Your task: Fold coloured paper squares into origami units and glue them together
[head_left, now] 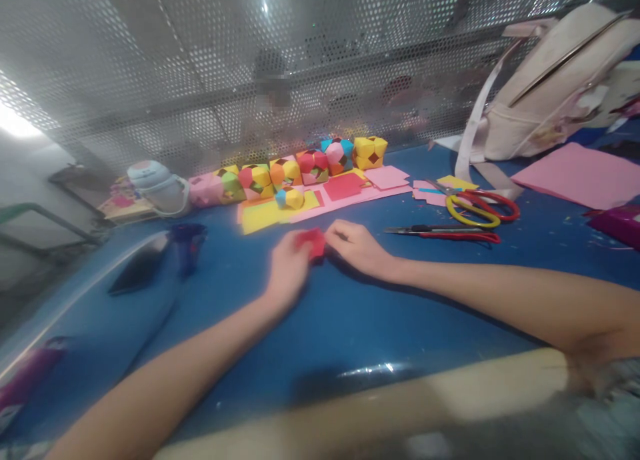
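Note:
A small red folded paper piece [314,241] lies on the blue table [350,313] between my hands. My left hand [287,268] is closed on its left side, fingers pinched and blurred by motion. My right hand [356,247] presses and pinches its right edge with curled fingers. Beyond the hands a row of several multicoloured folded paper cubes [300,168] runs along the back of the table. Loose pink, yellow and red paper sheets [320,197] lie just in front of that row.
Yellow-handled scissors [473,207] and red-handled scissors [445,233] lie to the right. A beige backpack [550,87] and a pink sheet [575,173] sit at back right. A pale bottle [160,188] lies at back left, a dark object [143,267] nearer. A perforated metal screen [250,67] stands behind.

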Tool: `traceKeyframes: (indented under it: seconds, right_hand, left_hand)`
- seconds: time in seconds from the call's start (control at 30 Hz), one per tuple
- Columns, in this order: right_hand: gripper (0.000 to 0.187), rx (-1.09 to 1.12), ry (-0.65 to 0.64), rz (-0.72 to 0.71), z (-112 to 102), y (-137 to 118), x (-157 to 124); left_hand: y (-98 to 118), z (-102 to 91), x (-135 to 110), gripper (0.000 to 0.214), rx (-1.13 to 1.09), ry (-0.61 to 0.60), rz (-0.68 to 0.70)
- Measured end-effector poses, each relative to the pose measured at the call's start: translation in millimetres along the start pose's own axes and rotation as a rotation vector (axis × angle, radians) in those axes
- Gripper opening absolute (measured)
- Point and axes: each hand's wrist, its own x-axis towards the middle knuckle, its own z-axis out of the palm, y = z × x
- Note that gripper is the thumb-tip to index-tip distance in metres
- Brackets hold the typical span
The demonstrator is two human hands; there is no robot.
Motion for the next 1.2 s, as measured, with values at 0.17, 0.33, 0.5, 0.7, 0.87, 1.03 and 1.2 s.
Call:
traceKeyframes:
  seconds: [0.17,0.33,0.5,0.7,0.87,1.03,1.2]
  right_hand:
    - [0.019,0.055,-0.042,-0.092,1.0,3.1,0.8]
    - [0.018,0.086,-0.068,-0.095,1.0,4.8,0.8]
    - [0.013,0.073,-0.019,-0.017,0.1,3.2,0.1]
    - [0.012,0.07,0.012,0.01,-0.6,1.5,0.7]
    - [0.012,0.107,0.023,0.046,-1.0,1.3,1.6]
    - [0.013,0.174,0.033,0.12,0.4,2.1,1.2]
    - [0.014,0.151,0.013,0.108,1.4,1.6,0.6]
  left_hand:
    - [3.5,2.6,-3.7,0.019,0.083,-0.061,0.011]
    - [4.4,4.6,-6.3,0.022,0.047,-0.066,-0.02]
    - [3.4,3.7,-4.5,0.018,0.053,-0.099,-0.005]
    - [2.1,3.1,-4.0,0.014,0.055,-0.121,0.011]
    - [4.7,4.3,-6.4,0.015,0.045,-0.116,0.019]
    - [8.5,6.5,-9.0,0.016,-0.101,-0.108,-0.047]
    - [3.1,7.7,-6.2,0.01,-0.168,-0.062,-0.089]
